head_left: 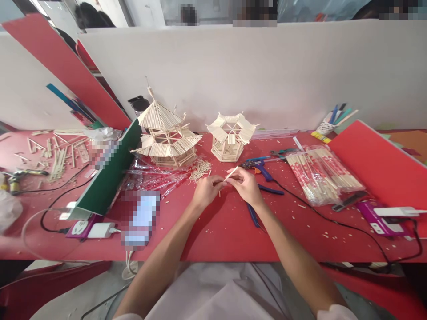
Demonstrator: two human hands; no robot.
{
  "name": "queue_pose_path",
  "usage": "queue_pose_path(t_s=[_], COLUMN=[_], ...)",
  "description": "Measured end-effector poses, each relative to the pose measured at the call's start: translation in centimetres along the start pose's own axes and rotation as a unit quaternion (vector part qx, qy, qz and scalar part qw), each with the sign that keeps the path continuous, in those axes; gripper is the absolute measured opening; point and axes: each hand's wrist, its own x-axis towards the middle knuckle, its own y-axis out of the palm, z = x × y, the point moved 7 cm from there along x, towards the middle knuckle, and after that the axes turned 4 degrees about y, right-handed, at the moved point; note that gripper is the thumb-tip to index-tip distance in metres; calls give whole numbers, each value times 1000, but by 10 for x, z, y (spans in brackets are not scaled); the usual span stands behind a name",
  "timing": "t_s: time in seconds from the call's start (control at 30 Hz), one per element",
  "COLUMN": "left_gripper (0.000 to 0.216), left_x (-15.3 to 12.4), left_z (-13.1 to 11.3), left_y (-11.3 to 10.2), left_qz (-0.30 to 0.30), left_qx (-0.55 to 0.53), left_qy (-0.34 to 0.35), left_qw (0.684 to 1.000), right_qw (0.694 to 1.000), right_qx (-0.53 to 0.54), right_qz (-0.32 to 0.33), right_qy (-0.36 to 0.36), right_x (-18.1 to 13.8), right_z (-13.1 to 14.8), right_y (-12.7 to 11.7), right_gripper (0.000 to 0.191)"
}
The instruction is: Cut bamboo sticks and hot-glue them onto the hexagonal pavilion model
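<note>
Red bench (227, 231) carries two pale stick pagoda models (167, 138) beyond the hands; left hand (207, 190) and right hand (245, 184) pinch one thin wooden stick (231, 174), fingers closed; blue-handled pliers (263, 171) lie beside.

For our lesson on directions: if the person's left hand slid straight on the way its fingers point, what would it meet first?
Probably the right hand: the left hand points straight toward it, and both pinch one thin wooden stick.

Left of the stick pagoda (167, 133) a pixelated patch (100, 153) hides what lies there; a second patch (140, 218) blurs something in front. Behind it a dark bottle (138, 103) shows only its top. Rightward, the left hand (207, 191) and right hand (245, 186) bury most of the thin stick (232, 172).
</note>
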Motion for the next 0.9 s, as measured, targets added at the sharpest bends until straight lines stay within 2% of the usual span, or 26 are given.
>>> queue_pose_path(t_s=[0.13, 0.23, 0.33, 0.4, 0.5, 0.57, 0.67, 0.77, 0.83, 0.9], left_gripper=[20, 17, 19, 20, 18, 19, 25, 32, 37, 38], left_x=[2, 4, 6, 7, 7, 8, 9, 13, 17, 22], left_z=[4, 9, 14, 19, 24, 27, 28, 28, 27, 23], left_y=[-2, -6, -8, -6, -5, -6, -9, -12, -14, -15], left_qz=[-4, -18, -27, -27, -31, -37, -37, -34, -38, -29], left_qx=[-3, -22, -53, -86, -136, -155, -172, -189, -199, -201], left_qy=[-25, -27, -28, -45, -89, -117, -133, -135, -136, -133], left_qw=[1000, 999, 998, 995, 986, 980, 975, 972, 970, 970], right_qw=[999, 982, 922, 873, 791, 757, 742, 741, 749, 773], right_qx=[-49, -188, -383, -486, -611, -651, -658, -657, -650, -622], right_qz=[-3, -16, -36, -19, 9, 20, 44, 61, 71, 83], right_qy=[-7, -15, -28, -19, 25, 60, 117, 126, 110, 93], right_x=[1, 0, -7, -15, -28, -36, -42, -41, -39, -36], right_z=[4, 10, 18, 20, 17, 15, 11, 12, 14, 15], right_y=[-8, -24, -39, -41, -40, -39, -40, -41, -44, -47], right_gripper=[30, 33, 37, 47, 65, 74, 73, 56, 48, 44])
